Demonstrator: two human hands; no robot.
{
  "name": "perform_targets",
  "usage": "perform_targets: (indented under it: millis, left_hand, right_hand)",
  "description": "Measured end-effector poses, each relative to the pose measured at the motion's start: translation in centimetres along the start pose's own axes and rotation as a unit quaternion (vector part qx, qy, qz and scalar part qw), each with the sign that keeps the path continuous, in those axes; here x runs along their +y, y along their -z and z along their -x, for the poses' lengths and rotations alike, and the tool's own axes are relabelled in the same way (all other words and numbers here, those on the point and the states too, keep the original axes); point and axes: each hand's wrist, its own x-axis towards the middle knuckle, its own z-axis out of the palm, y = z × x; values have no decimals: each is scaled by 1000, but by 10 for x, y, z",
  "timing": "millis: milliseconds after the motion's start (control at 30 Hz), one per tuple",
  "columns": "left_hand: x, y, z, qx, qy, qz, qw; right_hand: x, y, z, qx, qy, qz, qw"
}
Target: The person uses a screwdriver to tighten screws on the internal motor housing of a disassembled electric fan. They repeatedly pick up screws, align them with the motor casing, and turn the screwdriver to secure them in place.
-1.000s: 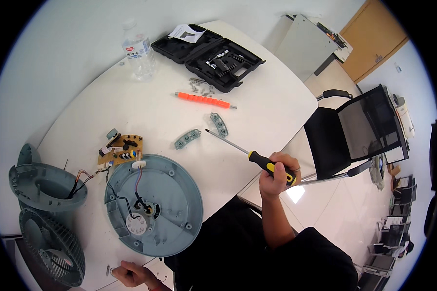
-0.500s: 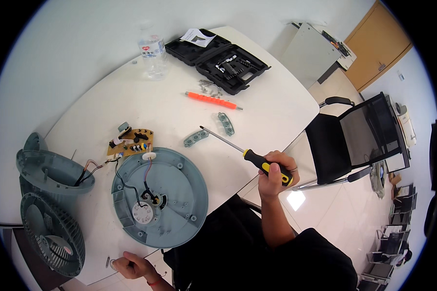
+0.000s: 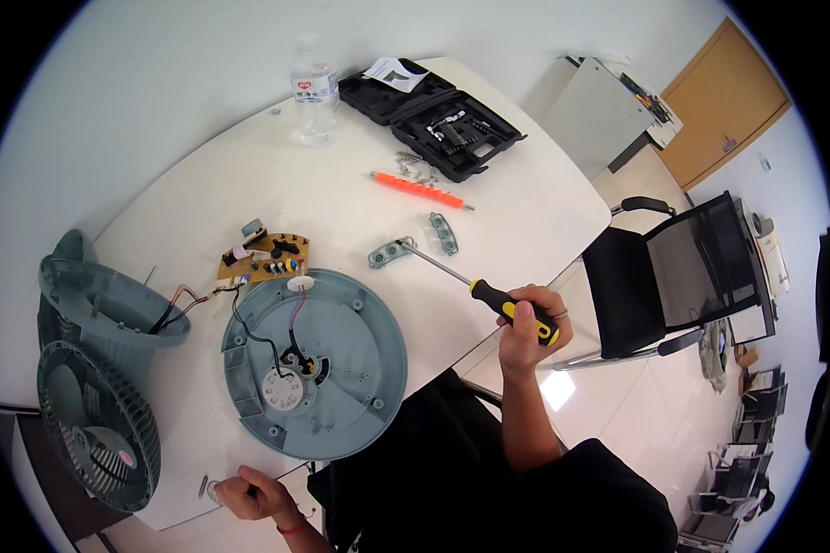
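Observation:
My right hand (image 3: pixel 528 343) grips a screwdriver (image 3: pixel 493 297) by its black and yellow handle, the shaft pointing up and left. Its tip overlaps the end of a small curved grey plastic piece (image 3: pixel 385 254); whether they touch I cannot tell. A matching curved piece (image 3: pixel 444 234) lies just to the right. At the near table edge my left hand (image 3: pixel 256 498) is closed with fingers curled, beside a small round metal-looking ring and a small pin (image 3: pixel 203 486). Between the hands lies a round grey-blue fan base (image 3: pixel 355 313), its inside facing up, wired to a circuit board (image 3: pixel 267 258).
The fan's grille head (image 3: pixel 97 433) and hollow stand (image 3: pixel 111 304) lie at the left. An orange double-ended rod (image 3: pixel 421 191) and loose screws (image 3: pixel 417 168) sit near an open black tool case (image 3: pixel 461 138). A water bottle (image 3: pixel 314 106) stands behind; a black chair (image 3: pixel 627 286) is at the right.
The screwdriver's tip has come to overlap the left curved piece, where before it was just above its end. The whole view has shifted slightly. My left hand remains closed by the table edge.

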Motion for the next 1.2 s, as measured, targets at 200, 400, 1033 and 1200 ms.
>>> perform_targets:
  millis: [200, 400, 1033, 1200]
  left_hand:
    - [1, -1, 1, 1, -4, -3, 1000]
    - [11, 7, -12, -50, 59, 49, 996]
    - [139, -6, -132, -151, 93, 398, 900]
    - [129, -4, -129, -120, 82, 405, 903]
  right_hand:
    - [-2, -1, -6, 51, -86, -46, 994]
    - [-5, 3, -18, 92, -154, -136, 974]
    - [-86, -16, 12, -64, -284, -399, 869]
    - [-87, -17, 16, -83, -285, -420, 858]
